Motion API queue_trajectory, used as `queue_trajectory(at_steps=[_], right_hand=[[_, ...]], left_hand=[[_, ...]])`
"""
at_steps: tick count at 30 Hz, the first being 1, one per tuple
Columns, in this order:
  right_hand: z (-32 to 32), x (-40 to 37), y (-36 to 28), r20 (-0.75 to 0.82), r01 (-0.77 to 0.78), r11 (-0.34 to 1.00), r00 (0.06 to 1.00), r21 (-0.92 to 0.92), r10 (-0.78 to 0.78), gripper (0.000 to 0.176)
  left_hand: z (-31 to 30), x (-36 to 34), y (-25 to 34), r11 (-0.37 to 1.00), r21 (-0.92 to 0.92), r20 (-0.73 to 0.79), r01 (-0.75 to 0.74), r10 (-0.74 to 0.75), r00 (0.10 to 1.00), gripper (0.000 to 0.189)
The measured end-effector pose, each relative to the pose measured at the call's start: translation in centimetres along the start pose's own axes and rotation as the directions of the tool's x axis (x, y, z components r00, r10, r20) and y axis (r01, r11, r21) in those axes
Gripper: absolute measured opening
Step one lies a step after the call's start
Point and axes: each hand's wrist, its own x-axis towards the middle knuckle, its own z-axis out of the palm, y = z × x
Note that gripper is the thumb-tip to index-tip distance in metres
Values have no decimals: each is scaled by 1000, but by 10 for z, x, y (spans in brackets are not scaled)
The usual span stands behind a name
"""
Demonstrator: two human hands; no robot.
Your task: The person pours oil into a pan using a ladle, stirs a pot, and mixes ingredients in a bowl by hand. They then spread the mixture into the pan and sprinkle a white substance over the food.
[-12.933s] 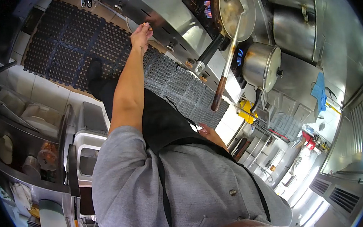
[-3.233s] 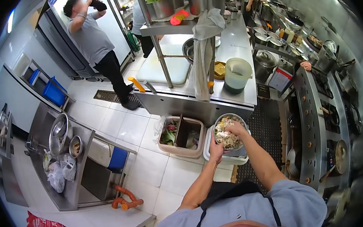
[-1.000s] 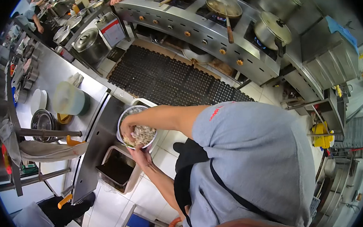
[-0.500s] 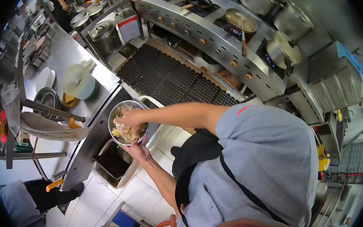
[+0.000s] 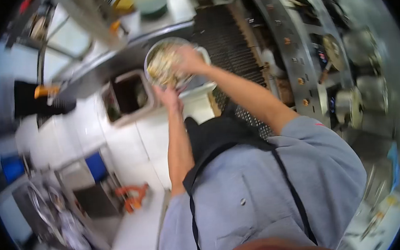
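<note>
A round metal bowl [image 5: 147, 59] holds a pale, yellowish chopped food mixture [image 5: 165, 66], blurred by motion. My left hand [image 5: 171, 98] grips the bowl at its near side, with the fingers partly hidden beneath it. Reaching in over the right side of the bowl, my right hand [image 5: 189, 60] is at the food. Its fingers are smeared, so whether they are closed on any of it does not show.
A beige bin [image 5: 150, 100] with a dark inside stands left of the bowl. Stoves with a pan [image 5: 333, 51] and pots [image 5: 349, 108] line the right. A black mat [image 5: 223, 38] covers the floor ahead. Orange handles [image 5: 133, 196] and a metal sink-like tray [image 5: 93, 227] are lower left.
The view has swung, so the bowl appears higher and farther right. My left hand stays on the bowl. My right hand has drawn toward the bowl's right side from deeper in the food.
</note>
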Motion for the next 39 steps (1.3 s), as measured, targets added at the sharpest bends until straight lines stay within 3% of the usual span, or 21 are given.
queue_trajectory(at_steps=[2,3,4,5,7,8,11,13,15,16,18,19,21,23,25,27,29,30,33,36,39], right_hand=[[24,1,6,-49,-39,994,998,98,44,63],[32,5,1,-84,-213,859,956,465,282,64],[35,11,0,-32,-312,575,860,756,509,65],[44,17,16,-23,-325,581,860,747,510,65],[58,19,27,409,-395,-112,851,912,330,48],[50,13,33,610,-502,-377,748,778,262,39],[41,8,36,635,-557,-351,755,752,162,35],[18,7,26,451,-482,127,867,867,213,40],[-4,17,19,431,-489,530,870,693,239,41],[-2,17,16,433,-491,534,869,689,240,41],[8,17,2,175,-223,966,964,131,199,48],[10,14,-5,170,-222,966,965,130,199,48],[8,6,-17,146,84,994,987,-69,-73,56],[-14,14,-19,267,105,994,958,26,-108,54],[-37,33,-20,340,-44,999,939,-15,46,52],[-21,56,11,370,31,999,929,-23,-21,61],[-15,62,5,506,-129,939,861,318,-53,76],[-12,61,3,747,-511,784,658,352,94,90],[30,50,22,585,-48,963,802,266,-122,88],[22,31,27,513,-70,928,847,366,-138,90],[26,40,44,534,-205,855,840,476,-95,79]], left_hand=[[12,-9,-1,996,-30,-23,-81,80,997,81],[17,-16,3,996,-38,-49,-84,82,995,81],[24,-20,6,993,-17,-22,-113,113,993,85],[26,-23,3,991,8,10,-135,135,991,88],[25,-26,-1,996,22,-11,-86,87,996,90],[23,-29,-1,998,45,-5,-53,53,999,90],[24,-31,9,997,72,-28,25,-23,999,87],[17,-27,14,997,41,-1,66,-66,998,78],[8,-15,9,998,27,-4,48,-48,999,69],[7,-11,9,999,-9,14,50,-50,999,68],[11,-7,7,999,-40,23,28,-28,999,66],[12,-4,8,999,-41,28,28,-27,999,66],[15,-1,8,998,46,30,52,-53,998,69],[17,-2,17,997,41,41,73,-74,996,70],[13,-5,22,994,36,44,99,-100,994,71],[6,-4,23,987,23,161,156,-158,974,79],[10,-6,24,984,19,178,178,-179,968,80],[12,-7,24,975,22,183,221,-221,958,80],[9,-6,19,969,29,153,244,-246,957,81],[-4,-12,23,966,79,85,245,-251,964,69],[-15,-8,26,969,108,118,221,-233,965,81]])
